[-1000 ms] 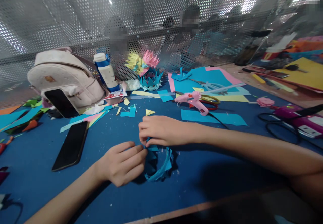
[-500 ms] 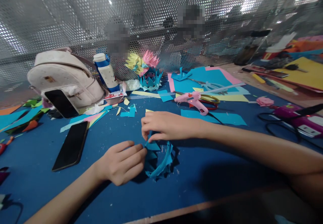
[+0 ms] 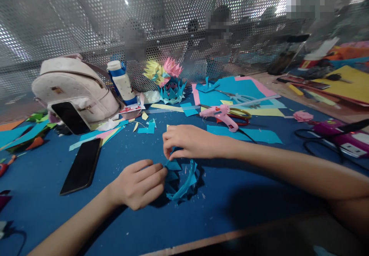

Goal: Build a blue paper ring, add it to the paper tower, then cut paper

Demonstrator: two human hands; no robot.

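Observation:
A ring of folded blue paper (image 3: 184, 188) with pointed petals rests on the blue tabletop (image 3: 230, 225) in front of me. My left hand (image 3: 142, 185) is closed on the ring's left side, its fingertips hidden behind the hand and the paper. At the upper left part of the same ring, my right hand (image 3: 184, 142) pinches the paper between thumb and fingers. Beyond my hands stand finished paper flowers: a blue one (image 3: 172, 92), a pink one (image 3: 173, 67) and a yellow one (image 3: 154, 71).
A pink glue gun (image 3: 220, 115) lies beyond my right forearm, near scissors (image 3: 245, 100) and blue paper sheets (image 3: 245, 87). On the left are a black phone (image 3: 82, 167), a white backpack (image 3: 72, 87) and a bottle (image 3: 121, 81). A purple power strip (image 3: 340, 137) sits right.
Both hands stay on the blue paper ring and have shifted only slightly, with the ring's near edge a touch higher. Nothing has been let go.

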